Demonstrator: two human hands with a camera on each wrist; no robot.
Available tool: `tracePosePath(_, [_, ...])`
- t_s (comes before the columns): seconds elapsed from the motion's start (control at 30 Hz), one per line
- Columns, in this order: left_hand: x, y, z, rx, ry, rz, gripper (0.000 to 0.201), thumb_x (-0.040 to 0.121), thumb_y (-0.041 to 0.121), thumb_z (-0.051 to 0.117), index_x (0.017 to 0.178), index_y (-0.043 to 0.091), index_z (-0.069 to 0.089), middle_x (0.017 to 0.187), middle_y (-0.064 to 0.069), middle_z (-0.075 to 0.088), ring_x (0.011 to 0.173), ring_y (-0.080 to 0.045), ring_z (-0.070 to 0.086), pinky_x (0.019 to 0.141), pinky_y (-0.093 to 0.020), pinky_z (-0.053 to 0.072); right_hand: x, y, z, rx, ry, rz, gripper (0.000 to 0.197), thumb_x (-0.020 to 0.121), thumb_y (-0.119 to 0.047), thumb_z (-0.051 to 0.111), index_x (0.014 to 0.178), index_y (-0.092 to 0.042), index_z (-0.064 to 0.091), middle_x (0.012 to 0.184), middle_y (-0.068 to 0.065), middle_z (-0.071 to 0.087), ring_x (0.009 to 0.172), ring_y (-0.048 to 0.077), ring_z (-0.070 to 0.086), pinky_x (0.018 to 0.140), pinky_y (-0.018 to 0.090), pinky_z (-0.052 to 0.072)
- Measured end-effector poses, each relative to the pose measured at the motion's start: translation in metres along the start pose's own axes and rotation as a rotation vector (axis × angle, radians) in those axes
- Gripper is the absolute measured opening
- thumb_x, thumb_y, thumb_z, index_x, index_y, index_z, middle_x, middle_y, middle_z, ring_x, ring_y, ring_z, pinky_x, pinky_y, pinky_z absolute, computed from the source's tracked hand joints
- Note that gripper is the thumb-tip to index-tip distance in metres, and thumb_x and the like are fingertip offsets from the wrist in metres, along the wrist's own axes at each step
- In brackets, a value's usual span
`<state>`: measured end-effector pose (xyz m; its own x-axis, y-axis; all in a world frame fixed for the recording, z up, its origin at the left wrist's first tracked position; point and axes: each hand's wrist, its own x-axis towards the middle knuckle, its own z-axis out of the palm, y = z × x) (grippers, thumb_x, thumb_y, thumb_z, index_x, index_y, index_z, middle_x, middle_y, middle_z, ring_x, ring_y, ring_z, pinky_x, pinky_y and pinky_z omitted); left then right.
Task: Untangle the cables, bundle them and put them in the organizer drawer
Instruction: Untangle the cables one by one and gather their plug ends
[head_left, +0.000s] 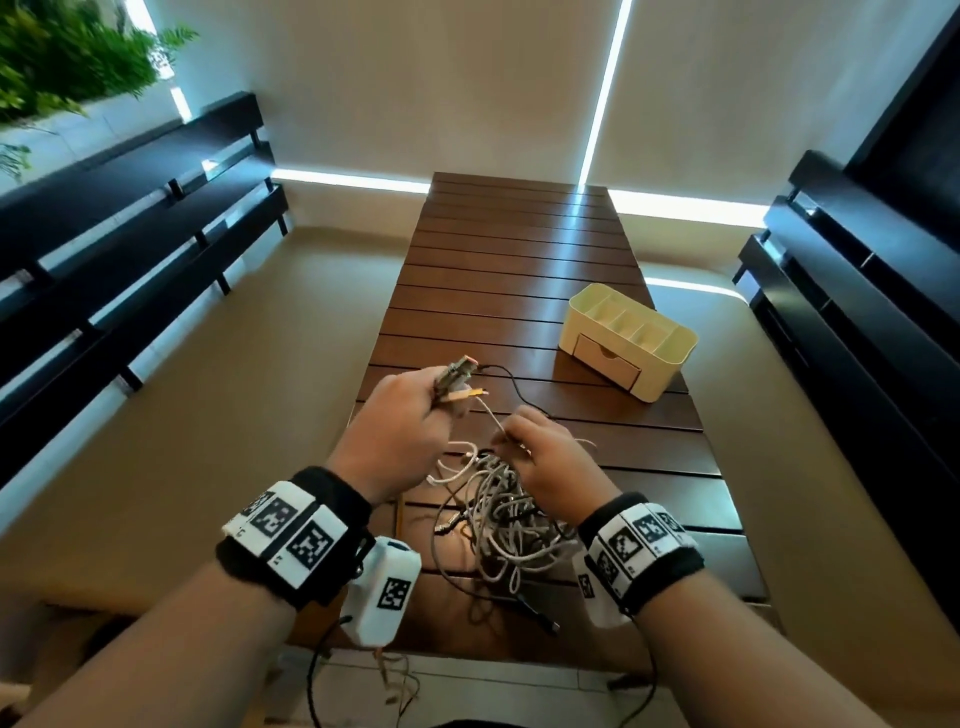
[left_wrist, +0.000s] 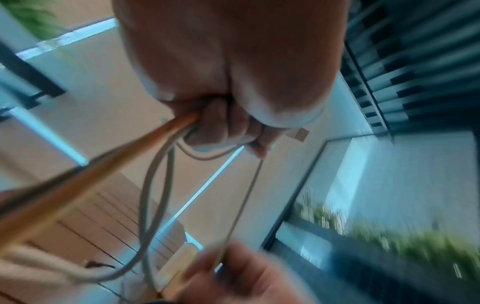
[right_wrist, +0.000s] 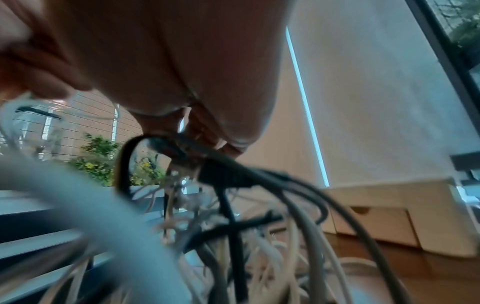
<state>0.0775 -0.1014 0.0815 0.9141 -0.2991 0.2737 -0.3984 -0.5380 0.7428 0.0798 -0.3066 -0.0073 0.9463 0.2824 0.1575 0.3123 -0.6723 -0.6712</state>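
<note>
A tangle of white, grey and black cables (head_left: 501, 512) lies on the near part of the wooden slatted table (head_left: 524, 260). My left hand (head_left: 410, 410) is raised above it and grips several cable ends (head_left: 460, 382), plugs sticking out past the fingers; the left wrist view shows the fist (left_wrist: 223, 123) closed round white and orange cords. My right hand (head_left: 535, 457) pinches a thin white cable (head_left: 493, 421) that runs up to the left hand, its fingers (right_wrist: 207, 135) curled among dark cables (right_wrist: 233, 205). The cream organizer (head_left: 631, 340) stands at the right with its drawer (head_left: 605, 364) closed.
Dark slatted benches (head_left: 130, 249) flank the table on the left and right (head_left: 852, 322). A black cable (head_left: 511, 382) trails from the left hand across the table towards the organizer. Loose wires (head_left: 395, 680) hang below the table's near edge.
</note>
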Motion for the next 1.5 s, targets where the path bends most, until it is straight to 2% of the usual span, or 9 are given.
tracePosePath(0.23, [-0.005, -0.014, -0.008, -0.161, 0.184, -0.179, 0.024, 0.098, 0.009, 0.055, 0.076, 0.005, 0.063, 0.047, 0.009, 0.038, 0.039, -0.007, 0.032, 0.04, -0.016, 0.025, 0.014, -0.001, -0.016, 0.096, 0.147, 0.024, 0.009, 0.097, -0.016, 0.062, 0.095, -0.015, 0.071, 0.091, -0.012, 0.063, 0.086, 0.007, 0.061, 0.08, 0.033, 0.052])
tracePosePath(0.37, [-0.006, -0.039, -0.011, 0.129, -0.157, -0.416, 0.024, 0.098, 0.02, 0.055, 0.077, 0.016, 0.066, 0.054, 0.005, 0.049, 0.046, -0.012, 0.04, 0.047, -0.027, 0.033, 0.017, -0.012, -0.031, 0.242, 0.326, -0.038, 0.008, 0.092, -0.01, 0.069, 0.094, -0.013, 0.076, 0.086, -0.008, 0.069, 0.081, 0.013, 0.066, 0.076, 0.031, 0.056])
tracePosePath(0.5, [-0.006, -0.03, -0.003, 0.128, -0.028, -0.256, 0.017, 0.099, 0.022, 0.051, 0.084, 0.018, 0.057, 0.069, 0.005, 0.057, 0.06, -0.016, 0.051, 0.055, -0.028, 0.037, 0.019, -0.013, -0.019, 0.149, 0.181, -0.045, 0.009, 0.091, -0.014, 0.071, 0.096, -0.014, 0.078, 0.085, -0.013, 0.065, 0.079, 0.008, 0.062, 0.074, 0.025, 0.053])
tracePosePath(0.6, [-0.002, -0.011, 0.006, 0.128, -0.051, -0.119, 0.029, 0.097, 0.018, 0.051, 0.12, 0.032, 0.063, 0.079, 0.009, 0.064, 0.061, -0.002, 0.056, 0.053, -0.015, 0.037, 0.016, -0.007, -0.003, -0.073, 0.11, -0.098, 0.01, 0.092, -0.022, 0.069, 0.099, -0.021, 0.077, 0.083, -0.021, 0.056, 0.083, 0.011, 0.053, 0.082, 0.04, 0.047])
tracePosePath(0.77, [0.003, -0.009, 0.021, 0.431, -0.284, -0.136, 0.016, 0.093, 0.015, 0.045, 0.084, 0.022, 0.057, 0.078, 0.001, 0.062, 0.076, -0.025, 0.061, 0.065, -0.037, 0.048, 0.013, -0.017, -0.001, -0.129, 0.095, -0.084, 0.01, 0.094, -0.016, 0.064, 0.098, -0.017, 0.073, 0.088, -0.015, 0.054, 0.088, 0.015, 0.049, 0.084, 0.036, 0.04])
tracePosePath(0.93, [0.004, -0.012, 0.015, 0.311, -0.225, -0.19, 0.027, 0.093, 0.011, 0.045, 0.069, 0.022, 0.051, 0.069, 0.001, 0.059, 0.065, -0.02, 0.056, 0.056, -0.035, 0.042, -0.004, -0.018, 0.007, -0.054, 0.166, 0.081, 0.038, 0.087, -0.037, 0.073, 0.119, -0.024, 0.058, 0.112, -0.014, 0.042, 0.098, 0.005, 0.049, 0.085, 0.014, 0.041])
tracePosePath(1.1, [0.004, -0.018, 0.01, 0.236, -0.193, -0.19, 0.028, 0.093, 0.01, 0.048, 0.068, 0.019, 0.054, 0.065, 0.002, 0.059, 0.06, -0.018, 0.054, 0.051, -0.027, 0.033, -0.02, -0.016, 0.024, -0.11, 0.088, 0.098, 0.022, 0.095, -0.038, 0.062, 0.11, -0.022, 0.064, 0.103, -0.01, 0.057, 0.09, 0.008, 0.056, 0.086, 0.035, 0.052])
tracePosePath(1.27, [0.005, -0.027, 0.001, 0.115, -0.086, -0.235, 0.023, 0.092, 0.006, 0.048, 0.075, 0.011, 0.062, 0.065, -0.001, 0.059, 0.055, -0.018, 0.05, 0.05, -0.029, 0.037, -0.029, 0.002, 0.026, -0.171, 0.142, -0.08, 0.009, 0.095, -0.023, 0.063, 0.099, -0.017, 0.068, 0.096, -0.009, 0.056, 0.078, 0.007, 0.054, 0.07, 0.021, 0.047])
tracePosePath(1.5, [0.011, -0.029, -0.026, 0.011, 0.091, -0.255, 0.025, 0.098, 0.016, 0.055, 0.075, 0.013, 0.063, 0.059, -0.001, 0.051, 0.047, -0.012, 0.039, 0.048, -0.028, 0.032, -0.041, 0.063, 0.004, -0.242, 0.066, 0.503, 0.032, 0.091, -0.018, 0.065, 0.071, -0.024, 0.041, 0.085, -0.001, 0.053, 0.087, 0.028, 0.056, 0.079, 0.04, 0.047])
